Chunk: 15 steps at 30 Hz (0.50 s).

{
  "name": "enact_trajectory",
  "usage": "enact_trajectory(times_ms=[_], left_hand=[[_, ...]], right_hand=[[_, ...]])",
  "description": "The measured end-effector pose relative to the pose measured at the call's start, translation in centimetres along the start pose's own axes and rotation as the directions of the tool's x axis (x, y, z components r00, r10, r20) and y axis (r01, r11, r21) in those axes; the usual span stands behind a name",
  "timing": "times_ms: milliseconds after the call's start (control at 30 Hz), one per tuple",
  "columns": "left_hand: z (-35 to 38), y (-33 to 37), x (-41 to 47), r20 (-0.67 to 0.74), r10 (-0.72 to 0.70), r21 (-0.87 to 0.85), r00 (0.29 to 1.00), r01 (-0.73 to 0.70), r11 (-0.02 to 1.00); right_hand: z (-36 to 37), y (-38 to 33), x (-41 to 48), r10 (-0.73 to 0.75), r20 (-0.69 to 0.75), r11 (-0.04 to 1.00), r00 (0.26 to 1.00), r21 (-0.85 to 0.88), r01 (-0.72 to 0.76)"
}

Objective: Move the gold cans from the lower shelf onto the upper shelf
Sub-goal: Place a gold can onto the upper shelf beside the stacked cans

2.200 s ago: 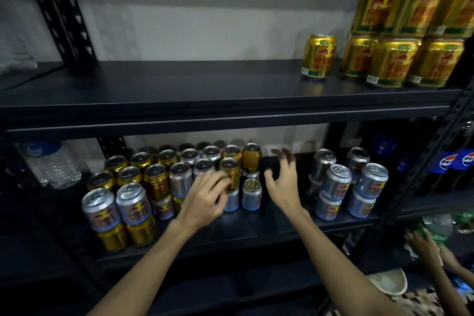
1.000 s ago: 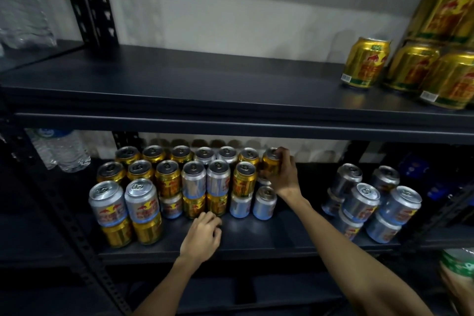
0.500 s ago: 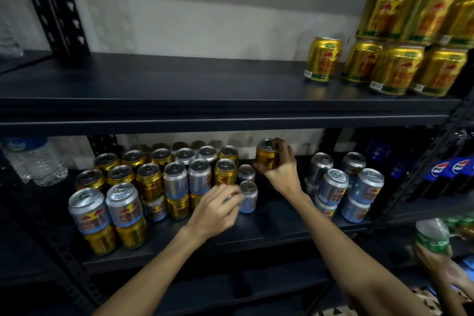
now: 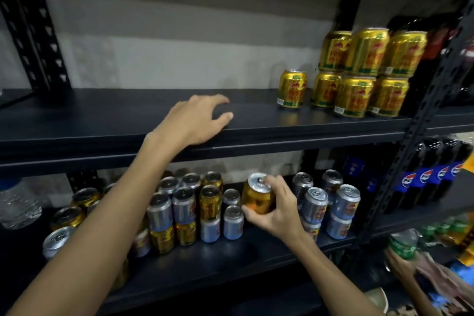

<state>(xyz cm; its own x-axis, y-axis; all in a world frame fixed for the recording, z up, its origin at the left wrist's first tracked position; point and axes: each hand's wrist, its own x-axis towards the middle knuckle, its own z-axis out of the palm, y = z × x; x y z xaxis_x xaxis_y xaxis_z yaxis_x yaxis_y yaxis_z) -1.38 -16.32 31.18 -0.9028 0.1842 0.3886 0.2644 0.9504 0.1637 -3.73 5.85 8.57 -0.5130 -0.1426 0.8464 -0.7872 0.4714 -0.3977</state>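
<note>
My right hand (image 4: 278, 209) grips a gold can (image 4: 255, 196), tilted and lifted just off the lower shelf (image 4: 230, 256), to the right of a stacked block of gold and silver cans (image 4: 195, 210). My left hand (image 4: 195, 117) rests on the front edge of the upper shelf (image 4: 102, 120) with fingers spread and loosely curved, holding nothing. At the right end of the upper shelf stands a stack of gold cans (image 4: 364, 72), with a single gold can (image 4: 292, 89) just left of it.
More silver cans (image 4: 325, 202) stand right of my right hand. Dark cola bottles (image 4: 431, 182) fill the lower shelf's right end, behind a black upright post (image 4: 420, 120). A water bottle (image 4: 18, 205) sits far left. Another person's hand (image 4: 402, 264) holds a green can at lower right.
My left hand rose from the lower shelf's cans to the upper shelf's edge. My right hand has pulled the gold can forward and away from the block.
</note>
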Motion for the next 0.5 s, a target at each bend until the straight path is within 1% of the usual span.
enact_trajectory(times_ms=[100,200,300,367,500], left_hand=[[0.1,0.0,0.9,0.081,-0.027,-0.042,0.996,0.031,0.999],[0.1,-0.3,1.8,0.167,-0.047,-0.083,0.985,0.061,0.995],[0.4,-1.0,3.0,0.2,-0.088,-0.109,0.976,0.111,0.988],[0.6,-1.2,3.5,0.221,-0.108,-0.097,0.969,0.132,0.987],[1.0,-1.5,3.8,0.264,-0.12,-0.066,0.957,0.142,0.988]], right_hand=[[-1.5,-2.0,1.3,-0.134,-0.065,0.991,0.989,-0.013,0.133],[-3.3,-4.4,3.6,-0.231,-0.138,0.972,0.963,0.008,0.234],[-5.7,-6.5,6.5,-0.324,-0.205,0.942,0.924,0.016,0.334],[-7.4,-7.4,8.5,-0.322,-0.243,0.944,0.915,-0.007,0.331],[-10.0,-7.8,13.2,-0.264,-0.332,0.964,0.906,-0.081,0.252]])
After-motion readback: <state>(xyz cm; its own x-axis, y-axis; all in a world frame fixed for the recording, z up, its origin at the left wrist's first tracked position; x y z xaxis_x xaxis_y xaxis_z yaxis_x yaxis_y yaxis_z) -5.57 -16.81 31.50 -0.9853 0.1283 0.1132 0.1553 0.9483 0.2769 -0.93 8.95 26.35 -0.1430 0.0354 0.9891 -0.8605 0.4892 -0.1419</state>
